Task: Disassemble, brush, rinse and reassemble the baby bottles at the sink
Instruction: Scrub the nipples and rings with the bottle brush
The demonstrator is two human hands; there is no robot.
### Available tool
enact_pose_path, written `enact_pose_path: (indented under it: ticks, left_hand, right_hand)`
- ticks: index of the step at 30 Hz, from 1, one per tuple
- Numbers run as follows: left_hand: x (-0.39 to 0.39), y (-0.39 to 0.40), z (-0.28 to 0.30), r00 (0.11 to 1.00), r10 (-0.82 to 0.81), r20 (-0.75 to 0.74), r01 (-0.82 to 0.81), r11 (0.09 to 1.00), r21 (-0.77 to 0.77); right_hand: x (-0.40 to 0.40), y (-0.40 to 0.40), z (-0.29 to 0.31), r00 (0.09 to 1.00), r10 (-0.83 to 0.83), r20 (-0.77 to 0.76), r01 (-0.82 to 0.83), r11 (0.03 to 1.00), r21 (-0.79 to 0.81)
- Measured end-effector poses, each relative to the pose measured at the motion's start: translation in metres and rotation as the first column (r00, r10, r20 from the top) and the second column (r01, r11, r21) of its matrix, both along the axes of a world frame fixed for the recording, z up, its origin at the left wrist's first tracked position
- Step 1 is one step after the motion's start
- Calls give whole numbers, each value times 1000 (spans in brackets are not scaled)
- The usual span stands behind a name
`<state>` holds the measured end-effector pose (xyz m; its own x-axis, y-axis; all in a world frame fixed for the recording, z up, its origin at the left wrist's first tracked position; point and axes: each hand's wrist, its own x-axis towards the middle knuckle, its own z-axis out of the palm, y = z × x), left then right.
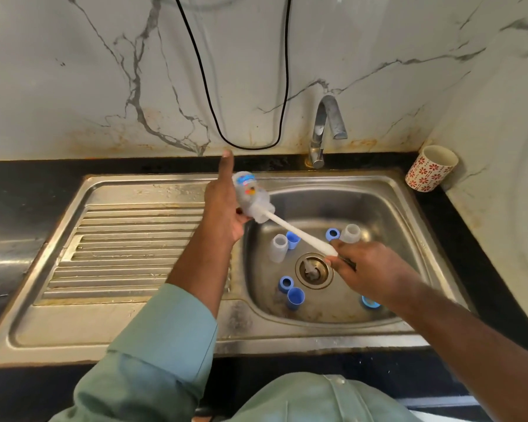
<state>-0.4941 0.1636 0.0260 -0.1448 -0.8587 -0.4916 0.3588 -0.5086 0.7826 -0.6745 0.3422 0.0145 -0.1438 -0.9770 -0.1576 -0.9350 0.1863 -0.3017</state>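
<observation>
A dark bench point(19, 190) carries a steel sink point(409, 330) whose ribbed draining board point(125, 254) takes up the left side. Above the seam between board and basin, the left hand point(223, 208) grips a clear baby bottle point(250, 194), fingers curled round its body and the thumb sticking up toward the far wall. The bottle lies tilted, its base pointing far-left and its open neck toward the near-right. A white bottle brush point(302, 234) runs into that neck, its handle slanting down to the right across the basin.

In the basin, left of the drain point(314, 270), a clear bottle point(278, 247) stands just beside a blue cap point(292, 240). Nearer, two more blue pieces point(290, 290) sit close together. On the far side, a blue ring point(332, 234) rests beside another clear bottle point(350, 233).

The right hand point(366, 269) holds the near end of the brush handle, fingers wrapped round it, over the right part of the basin. Below its wrist a blue ring point(370, 303) lies near the basin's right wall.

A chrome tap point(325, 129) rises behind the basin, and a cup with red flowers point(430, 168) stands in the far right corner of the bench.
</observation>
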Motion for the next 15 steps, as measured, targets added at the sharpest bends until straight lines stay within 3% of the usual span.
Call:
enact_pose_path:
  ticks: [3, 5, 6, 7, 8, 9, 10, 11, 12, 13, 15]
  left_hand:
    - [-11, 0, -4, 997, 59, -50, -58, 998, 15]
    - [-14, -1, -12, 987, 103, -125, -100, 994, 33]
    - [-15, -2, -17, 976, 94, -198, -90, 996, 29]
    - [-15, -5, -22, 955, 62, -291, -62, 998, 11]
    - [-15, -7, -23, 922, 33, -385, -41, 999, -13]
    - [-16, -10, -23, 892, 31, -451, -55, 998, -41]
    - [-18, -12, -20, 871, 44, -490, -86, 994, -64]
    - [-20, -16, -19, 872, 62, -486, -115, 990, -80]
    - [-21, -18, -14, 876, 63, -478, -123, 988, -96]
    - [-23, -19, -11, 885, 70, -460, -131, 986, -102]
    - [-23, -22, -10, 884, 124, -450, -181, 980, -87]
  right_hand:
    - [7, 2, -3, 997, 61, 54, -60, 998, -23]
    - [10, 4, -6, 941, -19, 337, 30, 999, -28]
    - [10, 6, -4, 816, -113, 567, 100, 994, 54]
    - [8, 8, -3, 598, -225, 769, 130, 974, 184]
    - [7, 11, -1, 369, -320, 873, 86, 947, 311]
    - [5, 13, -2, 192, -377, 906, 2, 924, 383]
    - [2, 14, -4, 70, -403, 913, -76, 910, 408]
    - [-1, 13, -8, 5, -407, 913, -122, 906, 404]
    - [-4, 10, -9, 7, -398, 917, -127, 910, 396]
    - [-6, 7, -7, 71, -378, 923, -95, 919, 383]
    - [-7, 1, 0, 303, -324, 896, 51, 945, 324]
